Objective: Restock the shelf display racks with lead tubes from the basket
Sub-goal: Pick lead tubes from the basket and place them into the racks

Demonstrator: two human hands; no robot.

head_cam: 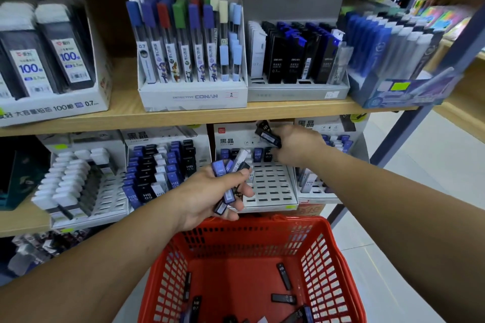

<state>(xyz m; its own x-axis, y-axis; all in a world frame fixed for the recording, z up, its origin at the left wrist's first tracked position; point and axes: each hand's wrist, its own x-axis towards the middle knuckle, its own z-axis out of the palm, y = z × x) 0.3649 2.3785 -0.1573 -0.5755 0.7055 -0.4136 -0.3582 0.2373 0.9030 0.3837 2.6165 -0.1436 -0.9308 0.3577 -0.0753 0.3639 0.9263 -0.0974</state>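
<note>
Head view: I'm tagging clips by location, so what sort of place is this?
Probably a stationery shop: wooden shelves carry branded display racks of lead tubes, one bearing a price label, and a red shopping basket stands below.

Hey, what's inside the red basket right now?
Several loose lead tubes lie on the floor of the red basket, mostly black, a few blue. The near end runs off the picture's bottom edge, so tubes there cannot be seen.
</note>
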